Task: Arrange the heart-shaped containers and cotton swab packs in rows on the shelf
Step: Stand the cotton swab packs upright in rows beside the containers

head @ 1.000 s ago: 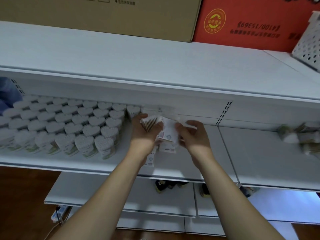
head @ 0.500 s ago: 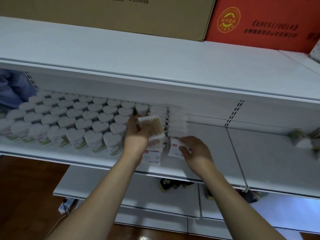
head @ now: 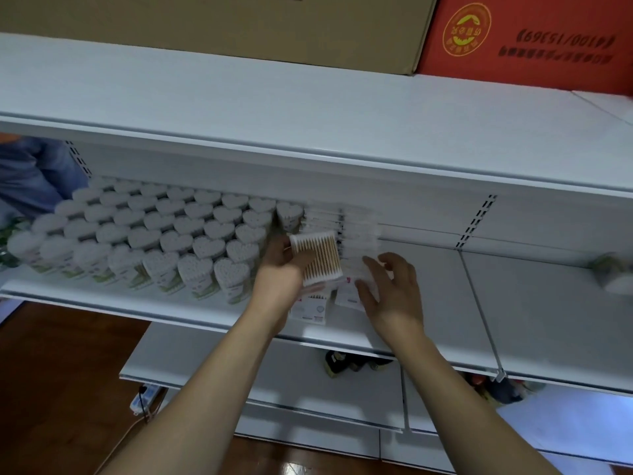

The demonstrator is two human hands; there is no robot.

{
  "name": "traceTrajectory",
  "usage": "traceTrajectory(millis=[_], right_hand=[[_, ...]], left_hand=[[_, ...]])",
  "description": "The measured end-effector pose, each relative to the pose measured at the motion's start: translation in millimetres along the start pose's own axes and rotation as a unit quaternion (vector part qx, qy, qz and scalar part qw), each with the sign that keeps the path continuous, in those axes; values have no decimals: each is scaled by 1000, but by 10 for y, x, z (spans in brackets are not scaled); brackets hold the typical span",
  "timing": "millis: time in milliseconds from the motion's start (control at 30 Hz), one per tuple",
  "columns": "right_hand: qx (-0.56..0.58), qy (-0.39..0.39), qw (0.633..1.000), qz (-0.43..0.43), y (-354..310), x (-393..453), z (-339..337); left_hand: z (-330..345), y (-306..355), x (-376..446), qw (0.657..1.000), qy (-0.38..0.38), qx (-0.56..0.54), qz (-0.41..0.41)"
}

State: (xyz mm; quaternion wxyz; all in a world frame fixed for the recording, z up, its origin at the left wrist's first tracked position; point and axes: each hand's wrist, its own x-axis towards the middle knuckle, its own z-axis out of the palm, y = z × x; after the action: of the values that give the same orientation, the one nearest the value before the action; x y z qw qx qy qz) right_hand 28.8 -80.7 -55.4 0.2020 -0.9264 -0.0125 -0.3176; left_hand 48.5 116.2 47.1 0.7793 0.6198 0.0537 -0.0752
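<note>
Several white heart-shaped containers point(head: 171, 241) stand in neat rows on the left part of the middle shelf point(head: 428, 296). To their right, cotton swab packs point(head: 356, 228) stand in rows against the back panel. My left hand point(head: 284, 275) holds a flat pack of wooden-stick cotton swabs point(head: 317, 257) tilted above the shelf. Under it stands another pack point(head: 308, 308) near the shelf's front edge. My right hand point(head: 390, 293) hovers with spread fingers over a white pack point(head: 347, 294) in the right row, thumb touching it.
A brown carton point(head: 239, 25) and a red carton point(head: 524, 39) sit on the top shelf point(head: 308, 108). Blurred items point(head: 613, 272) lie at the shelf's far right. Lower shelves point(head: 308, 382) hold dark objects; a power strip point(head: 144, 399) lies on the wooden floor. A person in blue point(head: 30, 173) stands at left.
My right hand has let go of the white pack it gripped and now spreads its fingers above it. My left hand keeps the wooden-stick pack, lifted slightly. The camera drifted left.
</note>
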Motion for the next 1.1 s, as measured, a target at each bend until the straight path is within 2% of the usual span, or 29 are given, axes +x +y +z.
traceTrajectory(millis=[67, 133, 167, 267, 300, 333, 400, 433, 500, 567, 633, 733, 800, 867, 933, 967, 1033, 1100], right_hand=[[71, 17, 995, 61, -128, 11, -184], [191, -31, 964, 181, -323, 85, -410], [264, -74, 928, 253, -426, 141, -504], [471, -127, 764, 421, -565, 316, -692], [500, -123, 736, 440, -554, 357, -736], [505, -118, 733, 441, -533, 381, -775], [489, -94, 762, 415, -474, 360, -830], [477, -82, 779, 399, -444, 332, -841], [454, -57, 807, 374, -417, 293, -838], [446, -43, 824, 347, -402, 250, -804], [423, -51, 852, 304, -387, 207, -784], [330, -91, 915, 212, -334, 156, -751], [286, -96, 938, 171, -291, 130, -720], [243, -70, 956, 151, -226, 91, -690], [226, -52, 960, 158, -155, 13, -648], [223, -52, 959, 169, -123, -41, -616], [199, -58, 966, 156, -97, -161, -514], [166, -67, 978, 109, -105, -283, -382]], left_hand=[[43, -16, 4, 1000, -2, 9, 6], [104, -43, 16, 999, -24, 31, 29], [143, -58, 11, 996, -45, 50, 51], [221, -127, -14, 971, -125, 140, 150], [229, -157, -17, 955, -146, 183, 183], [225, -185, -10, 940, -166, 219, 203], [251, -227, -19, 930, -177, 250, 205], [279, -244, -30, 936, -167, 238, 197], [352, -232, -40, 971, -119, 153, 142], [400, -255, -10, 987, -73, 105, 96], [374, -285, 27, 977, -64, 165, 116], [309, -268, 60, 953, -87, 255, 141], [278, -266, 59, 945, -95, 274, 155], [208, -269, 58, 928, -84, 309, 191], [72, -259, 93, 893, -78, 386, 217], [-11, -248, 117, 863, -89, 448, 218], [-170, -223, 162, 766, -137, 592, 208], [-270, -250, 176, 668, -189, 692, 197]])
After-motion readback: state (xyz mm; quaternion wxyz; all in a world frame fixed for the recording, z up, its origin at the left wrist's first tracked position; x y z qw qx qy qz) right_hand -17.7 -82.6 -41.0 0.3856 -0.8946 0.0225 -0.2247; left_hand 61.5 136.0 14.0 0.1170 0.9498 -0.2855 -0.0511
